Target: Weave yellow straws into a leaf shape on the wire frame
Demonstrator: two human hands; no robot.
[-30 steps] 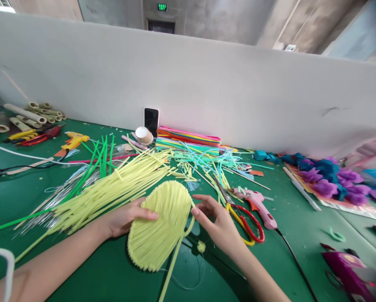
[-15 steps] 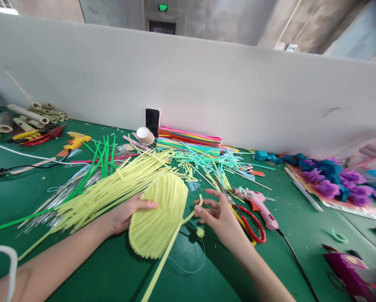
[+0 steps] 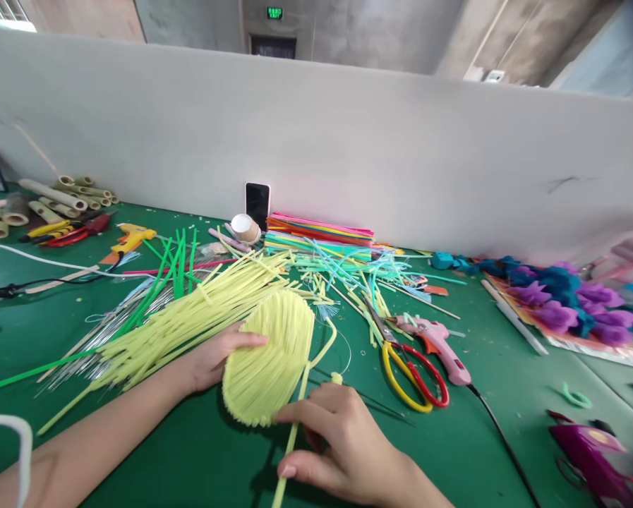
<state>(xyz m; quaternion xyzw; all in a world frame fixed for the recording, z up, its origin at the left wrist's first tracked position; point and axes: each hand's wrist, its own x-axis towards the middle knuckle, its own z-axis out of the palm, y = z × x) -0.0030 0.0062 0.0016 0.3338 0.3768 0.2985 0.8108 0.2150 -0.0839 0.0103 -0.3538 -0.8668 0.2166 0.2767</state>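
Note:
A leaf-shaped panel of pale yellow straws point(image 3: 268, 356) lies on the green table point(image 3: 485, 437). My left hand point(image 3: 218, 356) grips its left edge, thumb on top. One long yellow straw point(image 3: 300, 395) runs along the panel's right edge and down toward me. My right hand point(image 3: 332, 448) is closed on that straw near the panel's lower tip, fingers curled round it. A pile of loose yellow straws point(image 3: 189, 317) lies just left of the panel.
Red-and-yellow scissors point(image 3: 411, 370) and a pink glue gun point(image 3: 437, 342) lie to the right. Coloured straw stacks point(image 3: 319, 233), a phone point(image 3: 257, 204) and a paper cup point(image 3: 243, 227) sit by the white partition. Purple and blue flowers point(image 3: 559, 296) are far right; bamboo tubes point(image 3: 51, 197) far left.
My right hand has come down from the panel's right edge toward me and closed on the long yellow straw. The left hand has kept its hold on the panel.

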